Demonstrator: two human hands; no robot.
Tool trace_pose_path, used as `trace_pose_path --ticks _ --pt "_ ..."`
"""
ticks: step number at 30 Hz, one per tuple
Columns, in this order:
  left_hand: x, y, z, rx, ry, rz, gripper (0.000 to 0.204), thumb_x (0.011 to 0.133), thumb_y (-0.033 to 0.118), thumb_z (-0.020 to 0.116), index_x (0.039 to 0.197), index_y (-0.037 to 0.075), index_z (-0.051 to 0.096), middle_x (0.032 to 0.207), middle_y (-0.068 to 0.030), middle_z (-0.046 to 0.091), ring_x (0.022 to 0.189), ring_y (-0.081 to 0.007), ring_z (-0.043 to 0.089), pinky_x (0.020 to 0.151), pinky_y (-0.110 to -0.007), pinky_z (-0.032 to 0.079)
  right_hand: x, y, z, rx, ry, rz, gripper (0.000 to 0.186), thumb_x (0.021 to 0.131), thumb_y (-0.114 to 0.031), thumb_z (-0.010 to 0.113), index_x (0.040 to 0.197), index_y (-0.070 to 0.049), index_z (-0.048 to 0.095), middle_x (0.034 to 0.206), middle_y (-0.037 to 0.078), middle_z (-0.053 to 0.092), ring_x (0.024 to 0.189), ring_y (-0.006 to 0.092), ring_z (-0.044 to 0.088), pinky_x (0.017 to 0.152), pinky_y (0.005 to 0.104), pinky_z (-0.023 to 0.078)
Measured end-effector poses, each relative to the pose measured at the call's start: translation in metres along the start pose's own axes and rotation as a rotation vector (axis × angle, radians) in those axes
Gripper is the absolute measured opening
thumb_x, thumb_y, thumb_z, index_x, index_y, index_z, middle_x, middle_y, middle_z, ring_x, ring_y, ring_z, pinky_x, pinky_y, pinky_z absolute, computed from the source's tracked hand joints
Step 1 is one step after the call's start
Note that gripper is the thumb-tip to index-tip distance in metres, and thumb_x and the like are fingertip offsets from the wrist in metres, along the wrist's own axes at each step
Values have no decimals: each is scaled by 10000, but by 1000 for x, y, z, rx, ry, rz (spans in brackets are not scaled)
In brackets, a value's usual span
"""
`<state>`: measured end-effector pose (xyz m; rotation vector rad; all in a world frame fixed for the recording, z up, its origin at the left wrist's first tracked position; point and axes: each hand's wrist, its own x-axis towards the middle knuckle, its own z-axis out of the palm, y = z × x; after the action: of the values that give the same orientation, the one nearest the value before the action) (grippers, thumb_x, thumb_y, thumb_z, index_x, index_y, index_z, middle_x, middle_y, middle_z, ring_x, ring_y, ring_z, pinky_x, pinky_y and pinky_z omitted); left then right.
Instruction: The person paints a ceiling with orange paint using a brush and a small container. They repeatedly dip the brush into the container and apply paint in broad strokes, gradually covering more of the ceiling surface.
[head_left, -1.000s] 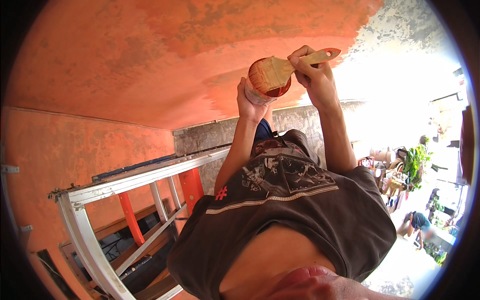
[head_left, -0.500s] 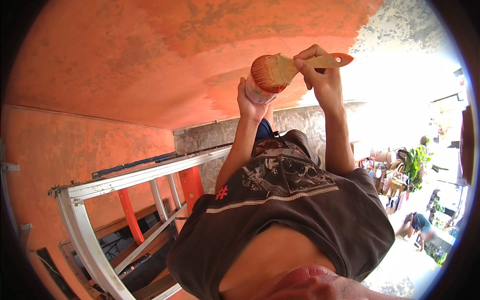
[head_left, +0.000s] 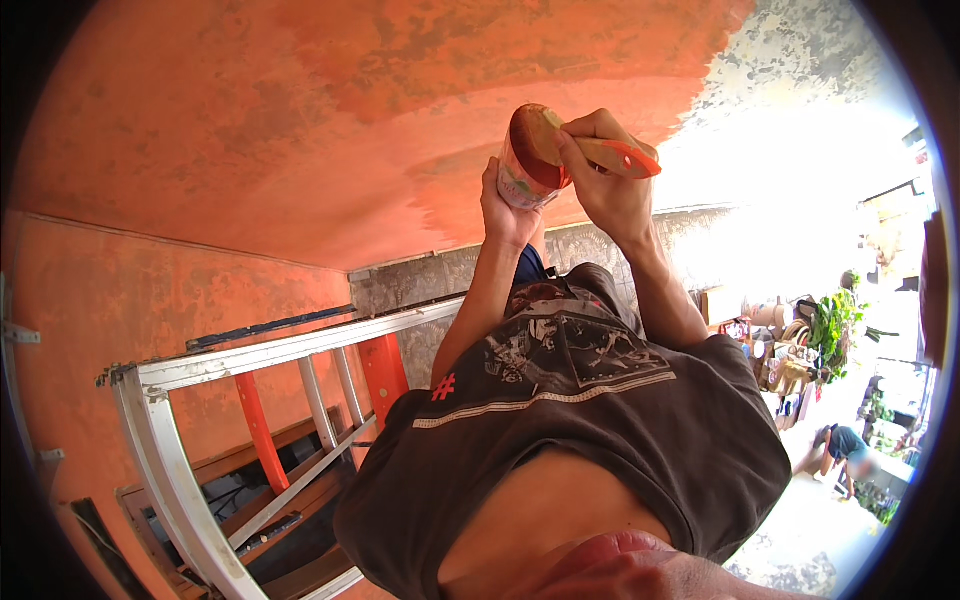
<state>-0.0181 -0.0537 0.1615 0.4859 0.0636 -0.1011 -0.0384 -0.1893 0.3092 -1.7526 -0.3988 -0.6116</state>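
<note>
In my left hand point(head_left: 507, 215) is a small paint can point(head_left: 525, 185), tilted, its inside coated reddish orange. My fingers wrap round its side and bottom. My right hand point(head_left: 610, 185) is closed on the handle of a wide paintbrush point(head_left: 620, 156), whose handle end is orange with a hole in it. The brush head lies at the can's mouth, and its bristles dip inside, mostly hidden. Beyond both hands stretches a wall point(head_left: 400, 110), painted orange in patches, with a mottled grey-white part point(head_left: 800, 60) at the right.
A metal ladder point(head_left: 290, 350) with white rails and orange parts stands at my left. Far right, a person point(head_left: 848, 450) bends over near green plants point(head_left: 832, 325). Baskets and household goods point(head_left: 785, 350) are piled beside the plants. A grey strip point(head_left: 410, 275) runs along the wall's base.
My right hand has moved left and tipped the paintbrush, so its bristles have gone from above the can's mouth into the can. My left hand and the can have barely moved.
</note>
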Motion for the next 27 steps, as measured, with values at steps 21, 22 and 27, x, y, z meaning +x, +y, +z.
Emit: trace_pose_path --ticks 21,22,27 --pt "-1 5 0 -10 29 20 641 988 646 437 1367 139 541 1245 -96 636 1051 -286 642 759 -442 540 14 40 -31 425 -142 535 232 938 -219 693 810 -36 634 580 -24 500 471 51 418 458 241 291" --pt "0 4 0 -10 23 20 638 990 642 436 1366 137 541 1240 -97 638 1048 -287 643 758 -440 539 15 43 -32 443 -150 536 230 936 -218 691 807 -36 635 577 -24 498 473 54 420 462 242 288" --pt "2 1 -6 -52 32 10 624 997 625 432 1363 132 542 1225 -105 648 1041 -292 645 751 -442 536 18 39 -39 401 -99 507 237 933 -229 693 801 -38 645 593 -15 525 482 55 437 469 240 310"
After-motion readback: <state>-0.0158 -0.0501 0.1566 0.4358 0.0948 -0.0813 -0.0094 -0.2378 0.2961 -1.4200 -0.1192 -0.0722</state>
